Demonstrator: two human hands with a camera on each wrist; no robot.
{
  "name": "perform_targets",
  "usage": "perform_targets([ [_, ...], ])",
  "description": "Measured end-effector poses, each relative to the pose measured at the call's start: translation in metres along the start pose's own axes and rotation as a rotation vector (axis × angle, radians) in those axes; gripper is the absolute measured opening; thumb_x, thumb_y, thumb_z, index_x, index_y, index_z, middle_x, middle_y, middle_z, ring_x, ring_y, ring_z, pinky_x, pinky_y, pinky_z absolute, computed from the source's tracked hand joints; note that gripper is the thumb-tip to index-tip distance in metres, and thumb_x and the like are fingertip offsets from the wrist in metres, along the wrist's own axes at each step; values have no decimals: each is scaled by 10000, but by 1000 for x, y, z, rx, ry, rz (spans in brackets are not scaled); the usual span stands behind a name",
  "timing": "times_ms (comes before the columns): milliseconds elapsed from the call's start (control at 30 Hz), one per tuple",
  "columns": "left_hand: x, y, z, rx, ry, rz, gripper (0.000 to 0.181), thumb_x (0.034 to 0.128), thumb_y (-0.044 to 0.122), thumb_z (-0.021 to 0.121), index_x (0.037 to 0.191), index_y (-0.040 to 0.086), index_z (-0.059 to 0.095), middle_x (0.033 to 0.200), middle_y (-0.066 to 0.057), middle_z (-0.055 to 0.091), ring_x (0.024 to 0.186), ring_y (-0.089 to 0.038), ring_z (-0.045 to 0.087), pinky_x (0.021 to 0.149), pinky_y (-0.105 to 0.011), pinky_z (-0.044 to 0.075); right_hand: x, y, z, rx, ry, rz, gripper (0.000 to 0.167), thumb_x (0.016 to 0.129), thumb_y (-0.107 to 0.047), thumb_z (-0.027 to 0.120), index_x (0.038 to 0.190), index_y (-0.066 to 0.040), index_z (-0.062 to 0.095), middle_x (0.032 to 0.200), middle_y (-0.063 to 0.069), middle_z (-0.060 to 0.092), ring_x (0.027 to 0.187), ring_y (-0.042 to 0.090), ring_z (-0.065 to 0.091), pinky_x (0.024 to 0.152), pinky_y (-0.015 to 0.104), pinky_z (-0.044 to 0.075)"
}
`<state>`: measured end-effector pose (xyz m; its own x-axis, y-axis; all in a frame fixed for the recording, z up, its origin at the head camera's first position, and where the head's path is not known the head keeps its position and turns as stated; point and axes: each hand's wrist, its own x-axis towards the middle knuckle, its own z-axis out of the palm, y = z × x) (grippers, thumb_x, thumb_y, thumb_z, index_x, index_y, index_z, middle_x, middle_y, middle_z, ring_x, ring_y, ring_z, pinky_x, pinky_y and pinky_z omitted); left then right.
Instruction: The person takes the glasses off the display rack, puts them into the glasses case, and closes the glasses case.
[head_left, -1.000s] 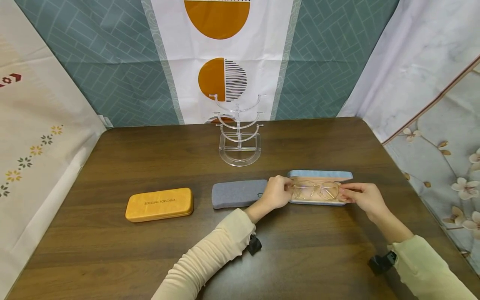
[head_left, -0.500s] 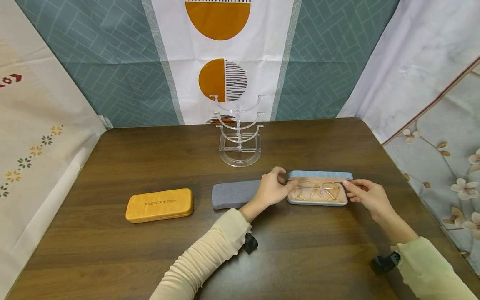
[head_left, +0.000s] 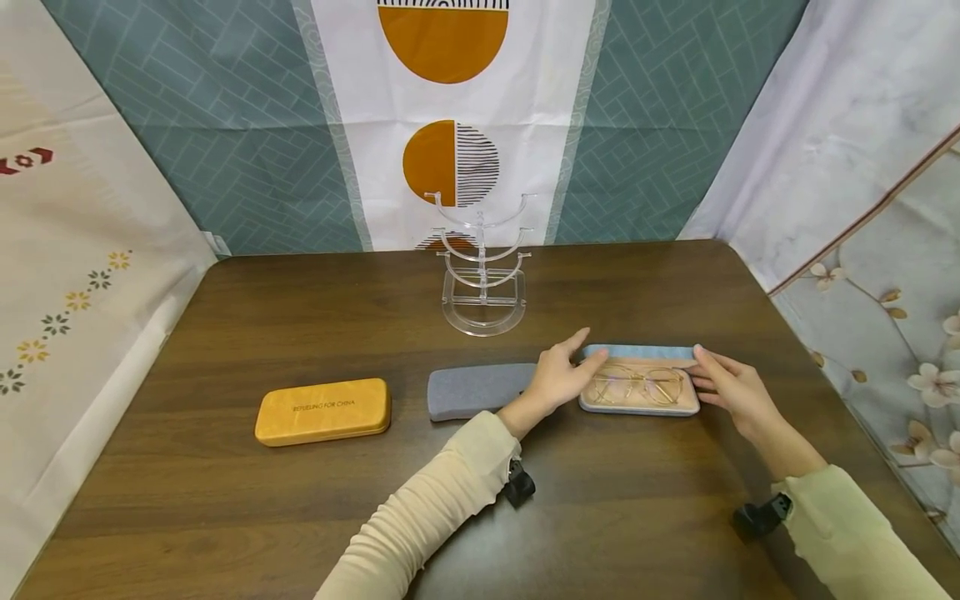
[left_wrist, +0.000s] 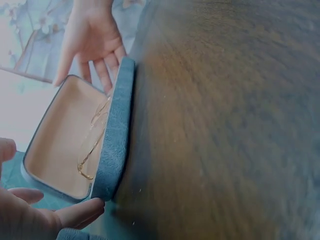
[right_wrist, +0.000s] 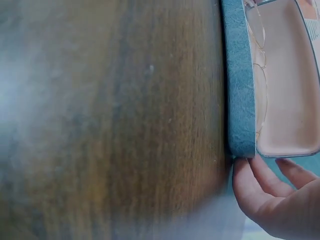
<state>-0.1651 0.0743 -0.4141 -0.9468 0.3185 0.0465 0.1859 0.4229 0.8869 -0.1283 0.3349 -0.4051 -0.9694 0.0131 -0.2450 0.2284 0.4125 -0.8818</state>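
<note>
A light-blue glasses case (head_left: 637, 410) lies open on the table with its lid (head_left: 645, 352) raised at the back. In its pinkish lining rest gold wire-framed eyeglasses (head_left: 637, 385), folded. My left hand (head_left: 558, 375) is at the case's left end, thumb and fingers spread; in the left wrist view a fingertip (left_wrist: 97, 204) meets the base's end. At the right end is my right hand (head_left: 738, 392), its thumb by the lid's corner and its fairly straight fingers beside the base. The right wrist view shows those fingers (right_wrist: 245, 175) against the end of the case.
A grey glasses case (head_left: 476, 390) lies shut just left of the blue one, partly behind my left hand. Farther left is a yellow glasses case (head_left: 322, 412), also shut. A clear tiered glasses stand (head_left: 483, 292) stands behind them on the wooden table (head_left: 315, 508).
Both hands have let go of the eyeglasses, which now lie in the blue case. They have spread outward to its two ends, and the right thumb has moved up to the lid.
</note>
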Motion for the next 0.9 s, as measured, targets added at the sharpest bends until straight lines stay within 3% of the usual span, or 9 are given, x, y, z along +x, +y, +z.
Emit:
perform_targets([
  [200,1,1,6,34,29,49,413,911,283,552,1249,46,554,1182,-120,587,930,-152,588,770,-231,472,1,-1,2,-4,-5,8,799,929,-509,348,1399,107,151,1326,318,348,975,33,509,765,189,489],
  [333,3,3,6,-19,33,5,373,901,247,573,1208,35,585,1165,-113,600,1005,-183,580,802,-243,473,4,-3,4,4,-2,8,798,928,-506,361,1400,104,155,1331,328,336,950,17,510,769,193,490],
  [400,4,4,5,-58,28,-24,353,895,236,584,1190,42,600,1144,-101,613,990,-177,582,784,-235,477,5,-4,5,15,-7,9,791,930,-495,369,1401,102,151,1335,336,326,976,68,525,772,201,492],
  [500,5,3,5,-86,26,-41,323,881,222,603,1159,58,624,1115,-80,628,950,-144,582,750,-212,472,5,-4,3,41,-40,-1,752,943,-458,369,1407,90,145,1382,335,244,1119,260,467,782,206,490],
  [633,7,1,5,-106,26,-39,295,855,192,636,1121,67,652,1087,-61,641,719,-88,542,620,-182,440,4,-1,-1,78,-89,-13,697,956,-410,374,1412,68,151,1429,318,127,1195,394,332,791,196,482],
  [767,7,2,2,-180,-1,-87,297,830,145,666,1111,52,658,1064,-74,643,509,-76,386,485,-180,354,4,2,-5,106,-123,-25,686,955,-379,406,1412,64,151,1440,312,88,1176,322,376,806,194,474],
  [900,6,2,-1,-266,-52,-157,323,804,93,692,1119,37,650,964,-50,636,465,-54,322,442,-171,299,4,3,-8,165,-156,-33,676,953,-319,450,1410,68,138,1445,315,30,1052,87,470,810,178,466],
])
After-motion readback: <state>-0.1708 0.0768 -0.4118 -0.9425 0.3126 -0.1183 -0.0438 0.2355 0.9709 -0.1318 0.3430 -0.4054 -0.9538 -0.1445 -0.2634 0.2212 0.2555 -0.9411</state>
